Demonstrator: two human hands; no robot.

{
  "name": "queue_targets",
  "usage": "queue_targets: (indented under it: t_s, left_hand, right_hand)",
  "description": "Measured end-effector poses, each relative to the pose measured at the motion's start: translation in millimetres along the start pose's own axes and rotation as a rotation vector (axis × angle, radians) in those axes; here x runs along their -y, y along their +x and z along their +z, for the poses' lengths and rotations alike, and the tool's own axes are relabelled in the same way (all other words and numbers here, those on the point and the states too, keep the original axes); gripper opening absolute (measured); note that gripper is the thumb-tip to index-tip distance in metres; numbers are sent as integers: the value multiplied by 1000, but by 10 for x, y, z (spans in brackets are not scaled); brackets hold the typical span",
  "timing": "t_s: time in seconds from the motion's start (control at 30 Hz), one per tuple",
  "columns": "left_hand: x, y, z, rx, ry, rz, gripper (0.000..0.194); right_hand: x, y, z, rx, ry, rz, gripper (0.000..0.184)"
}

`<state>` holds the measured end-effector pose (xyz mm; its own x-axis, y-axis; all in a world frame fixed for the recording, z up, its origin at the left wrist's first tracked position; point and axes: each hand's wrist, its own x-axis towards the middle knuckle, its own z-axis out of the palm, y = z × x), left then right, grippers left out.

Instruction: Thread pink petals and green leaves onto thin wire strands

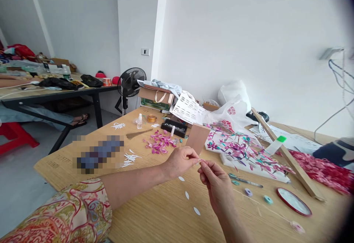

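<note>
Above the middle of the table my left hand [181, 160] and my right hand [217, 180] meet, fingertips almost touching. Both are closed in a pinch. Whatever lies between the fingertips is tiny and pale, too small to name. Below them, white leaf-shaped pieces [196, 211] lie in a loose row on the wood. A pale thread runs from near my right hand to a pink spool [297, 227] at the lower right. Just behind my left hand stands a light wooden block [197, 138]. Pink petal-like pieces [159, 142] lie heaped to the left of it.
Right of my hands lie tweezers [246, 180], small thread spools [268, 199], a red-rimmed round mirror [294, 201] and a wooden bar [293, 162]. Purple-pink flower sprays [238, 143] rest on white foam. A small bottle [139, 121] and white slips [130, 158] are at the left.
</note>
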<state>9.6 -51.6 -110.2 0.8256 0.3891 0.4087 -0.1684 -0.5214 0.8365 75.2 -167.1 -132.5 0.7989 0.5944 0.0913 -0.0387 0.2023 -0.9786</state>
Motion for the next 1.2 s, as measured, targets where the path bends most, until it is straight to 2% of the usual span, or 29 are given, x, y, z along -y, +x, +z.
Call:
queue_targets:
  t_s: [0.1,0.17,0.23,0.3,0.37,0.43,0.5,0.6,0.7,0.77,0.87,0.93,1.0,1.03,1.1,1.17,1.2]
  left_hand:
    - [33,8,-11,-21,126,98,11]
    - [67,13,-21,13,269,205,12]
    - [92,21,-39,91,440,321,13]
    - [89,34,-72,192,557,414,14]
    - [53,48,-120,315,539,463,15]
    - [-4,53,-173,457,364,427,15]
    - [-61,44,-213,540,74,279,11]
    - [-107,14,-213,478,-355,6,9]
    - [-97,2,-151,316,-576,-144,13]
    - [-67,17,-111,222,-544,-165,12]
    - [-17,55,-101,159,-213,-34,7]
    - [-9,74,-133,202,76,146,8]
    - [-34,76,-180,337,245,300,11]
    - [-58,70,-204,430,254,336,11]
    - [-117,48,-236,587,125,308,10]
    - [-164,20,-239,637,-128,168,7]
    - [-174,8,-227,606,-259,83,7]
  right_hand:
    - [-47,-12,22,24,-80,-6,25]
    - [-57,-22,29,32,-213,-40,25]
    - [-5,-28,15,29,-425,-146,21]
    - [127,-18,-30,46,-656,-309,15]
    - [313,22,-111,132,-826,-438,14]
    - [492,90,-216,267,-880,-457,15]
    - [599,160,-316,341,-842,-392,16]
    - [554,206,-386,341,-694,-291,19]
    - [339,132,-330,307,-627,-284,22]
    - [213,34,-254,282,-716,-334,22]
    - [203,-104,-172,278,-953,-487,20]
    - [332,-141,-174,322,-1089,-577,21]
    - [516,-120,-221,377,-1175,-616,23]
    - [603,-91,-256,401,-1194,-609,23]
    - [715,-10,-330,441,-1163,-553,23]
    - [702,71,-391,461,-1049,-460,23]
    - [648,100,-409,456,-978,-418,24]
